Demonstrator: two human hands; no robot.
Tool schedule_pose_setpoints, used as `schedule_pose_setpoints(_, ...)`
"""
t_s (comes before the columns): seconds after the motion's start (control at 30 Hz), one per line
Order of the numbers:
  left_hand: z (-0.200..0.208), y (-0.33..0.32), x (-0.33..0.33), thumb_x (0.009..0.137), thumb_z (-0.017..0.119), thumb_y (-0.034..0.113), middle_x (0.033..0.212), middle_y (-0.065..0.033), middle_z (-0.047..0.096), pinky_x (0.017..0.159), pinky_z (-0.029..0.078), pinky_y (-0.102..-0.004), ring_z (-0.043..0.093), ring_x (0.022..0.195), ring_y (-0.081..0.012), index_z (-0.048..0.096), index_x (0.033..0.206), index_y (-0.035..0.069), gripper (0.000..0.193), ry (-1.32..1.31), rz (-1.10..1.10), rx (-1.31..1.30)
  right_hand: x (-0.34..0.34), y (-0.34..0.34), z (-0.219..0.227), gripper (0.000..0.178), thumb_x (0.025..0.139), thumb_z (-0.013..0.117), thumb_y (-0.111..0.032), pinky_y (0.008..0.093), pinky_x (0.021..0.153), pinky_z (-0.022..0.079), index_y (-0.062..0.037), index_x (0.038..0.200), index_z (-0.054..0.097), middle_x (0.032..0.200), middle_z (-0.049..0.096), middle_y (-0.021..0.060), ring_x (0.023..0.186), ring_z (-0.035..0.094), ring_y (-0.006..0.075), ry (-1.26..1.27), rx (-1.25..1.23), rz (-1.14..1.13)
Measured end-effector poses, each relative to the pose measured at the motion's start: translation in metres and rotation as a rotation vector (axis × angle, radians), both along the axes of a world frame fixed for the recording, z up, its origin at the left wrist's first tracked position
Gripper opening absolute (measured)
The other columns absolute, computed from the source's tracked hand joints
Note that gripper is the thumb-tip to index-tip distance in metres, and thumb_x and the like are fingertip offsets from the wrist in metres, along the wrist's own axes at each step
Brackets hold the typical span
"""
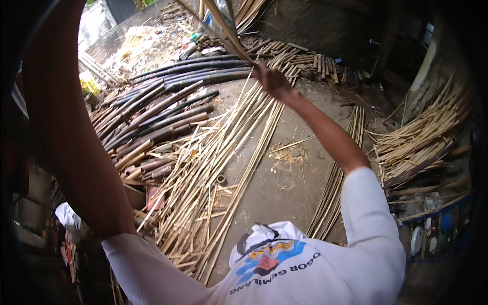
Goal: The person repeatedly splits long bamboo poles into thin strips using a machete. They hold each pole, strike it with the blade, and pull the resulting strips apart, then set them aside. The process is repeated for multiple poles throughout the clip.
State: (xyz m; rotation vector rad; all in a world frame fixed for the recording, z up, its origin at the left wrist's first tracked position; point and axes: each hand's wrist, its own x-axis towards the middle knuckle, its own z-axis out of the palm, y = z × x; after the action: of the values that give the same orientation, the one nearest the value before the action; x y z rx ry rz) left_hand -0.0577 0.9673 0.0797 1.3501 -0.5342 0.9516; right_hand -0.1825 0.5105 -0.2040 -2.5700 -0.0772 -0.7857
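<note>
My right hand (pixel 274 82) is stretched far forward, its fingers closed round long bamboo strips (pixel 230 38). These rise from the fist toward the top edge, where their upper ends leave the picture. My left arm (pixel 76 127) reaches up along the left side, and its hand lies outside the view. Below and beyond my right hand, many pale split bamboo strips (pixel 203 178) lie in a long loose heap on the concrete floor (pixel 259 188).
Dark bamboo poles (pixel 168 101) are stacked at the left. Short cut pieces (pixel 323 66) line the back wall. Thin strips (pixel 338 178) lie under my right arm, with a bigger pile (pixel 422 137) at the right. Pale shavings (pixel 137 48) cover the far left.
</note>
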Motion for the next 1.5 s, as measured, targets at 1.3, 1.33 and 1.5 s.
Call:
schedule_pose_setpoints(1.3,0.005,-0.692,0.072,0.088,0.066,0.046,0.069,-0.0007,0.054,0.066,0.045,-0.0332,0.052,0.066,-0.0142,0.063,0.088,0.007,0.039,-0.122,-0.782,-0.135,0.098,-0.363,0.189,0.043,0.094,0.057,-0.018,0.0338,0.047,0.055,0.007,0.127,0.045,0.102,0.063,0.0235,0.06,0.068,0.0238,-0.545,-0.793,-0.32)
schedule_pose_setpoints(1.33,0.019,-0.676,0.072,0.089,0.066,0.045,0.07,-0.0011,0.054,0.066,0.045,-0.0339,0.052,0.067,-0.0149,0.063,0.088,0.007,0.038,-0.168,-0.714,-0.088,0.09,-0.306,0.212,0.039,0.094,0.056,-0.016,0.0331,0.048,0.055,0.0055,0.125,0.047,0.101,0.064,0.0215,0.06,0.068,0.0234,-0.438,-0.169,-0.191)
schedule_pose_setpoints(1.5,0.015,-0.696,0.069,0.089,0.065,0.041,0.072,-0.0031,0.056,0.069,0.048,-0.0374,0.056,0.07,-0.018,0.06,0.091,0.006,0.035,-0.25,-0.711,-0.048,0.081,-0.323,0.21,0.025,0.093,0.057,-0.012,0.026,0.048,0.053,0.0006,0.114,0.061,0.085,0.063,0.0082,0.056,0.063,0.013,-0.563,0.296,0.028)
